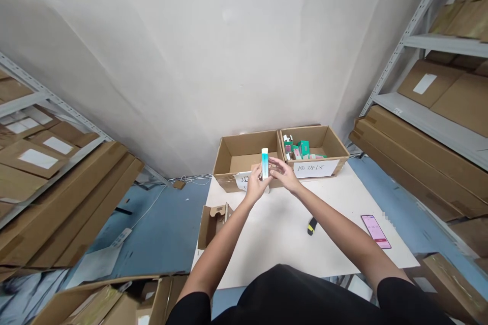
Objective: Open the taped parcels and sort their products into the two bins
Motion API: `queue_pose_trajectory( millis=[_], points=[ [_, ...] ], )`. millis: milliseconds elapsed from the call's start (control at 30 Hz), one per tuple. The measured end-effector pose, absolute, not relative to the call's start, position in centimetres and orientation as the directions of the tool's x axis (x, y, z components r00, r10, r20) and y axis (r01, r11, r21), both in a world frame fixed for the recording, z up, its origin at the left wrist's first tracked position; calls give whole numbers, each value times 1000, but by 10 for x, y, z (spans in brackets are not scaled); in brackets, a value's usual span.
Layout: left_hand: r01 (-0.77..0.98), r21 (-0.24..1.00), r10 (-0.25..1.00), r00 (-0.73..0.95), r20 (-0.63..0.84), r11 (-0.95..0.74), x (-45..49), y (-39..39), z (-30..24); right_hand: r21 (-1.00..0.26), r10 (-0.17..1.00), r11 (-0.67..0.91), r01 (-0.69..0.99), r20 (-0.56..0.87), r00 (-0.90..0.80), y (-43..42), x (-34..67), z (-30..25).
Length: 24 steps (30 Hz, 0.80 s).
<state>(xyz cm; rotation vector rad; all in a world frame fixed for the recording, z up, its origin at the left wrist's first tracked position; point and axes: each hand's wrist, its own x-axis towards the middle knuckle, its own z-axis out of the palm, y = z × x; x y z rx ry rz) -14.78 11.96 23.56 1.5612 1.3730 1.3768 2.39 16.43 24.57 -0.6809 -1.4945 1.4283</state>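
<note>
A slim white and teal small box (pixel 265 163) stands upright between my two hands, held up above the table. My left hand (pixel 256 185) is closed around its lower left side. From the right, my right hand (pixel 284 174) has its fingers and thumb against the box. Just behind my hands is an open cardboard carton (pixel 224 183) with a white paper label on its front, partly covered by my left hand. To its right, a second open carton (pixel 341 157) with a handwritten label contains several small green and white boxes (pixel 304 149).
On the white table (pixel 282 233) lie a black and yellow utility knife (pixel 311 226) and a phone (pixel 376 231) with a lit screen. An opened small carton (pixel 208 226) sits at the left edge. Shelves with cartons (pixel 430 84) flank both sides; another open carton (pixel 160 302) is at the lower left.
</note>
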Motion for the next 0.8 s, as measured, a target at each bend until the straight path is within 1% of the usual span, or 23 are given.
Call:
queue_pose_trajectory(
  millis=[33,100,167,200,233,300,367,433,533,667,733,800],
  points=[
    [230,949,965,-101,243,-215,-157,122,235,-971,885,153,-186,218,-412,168,21,243],
    [44,995,991,-95,95,-91,-175,127,233,-983,923,131,-131,169,-346,179,16,236],
    [-180,983,999,-27,-40,35,-192,131,230,-991,957,104,-83,122,-263,190,13,229],
    [-263,962,997,13,-72,72,-200,132,228,-994,962,71,-84,90,-258,195,11,226],
    [-312,946,996,43,-79,88,-207,135,226,-995,956,21,-102,50,-288,199,9,224],
    [-334,940,996,75,-50,73,-222,140,224,-983,915,-101,-153,-31,-403,204,5,222],
    [-325,944,994,109,-17,52,-239,146,222,-965,882,-193,-179,-90,-462,206,0,220],
    [-315,947,985,172,-2,57,-257,154,217,-956,885,-229,-183,-127,-447,205,-5,217],
    [-265,961,963,271,-4,78,-282,164,204,-954,902,-237,-181,-148,-405,204,-12,211],
    [-246,962,938,346,-28,119,-297,183,191,-957,916,-236,-170,-160,-369,213,-20,203],
    [-242,961,944,328,-48,133,-296,197,191,-959,926,-236,-157,-173,-336,228,-25,202],
    [-219,968,968,242,-64,119,-290,212,196,-962,944,-236,-140,-193,-268,248,-29,203]
  ],
)
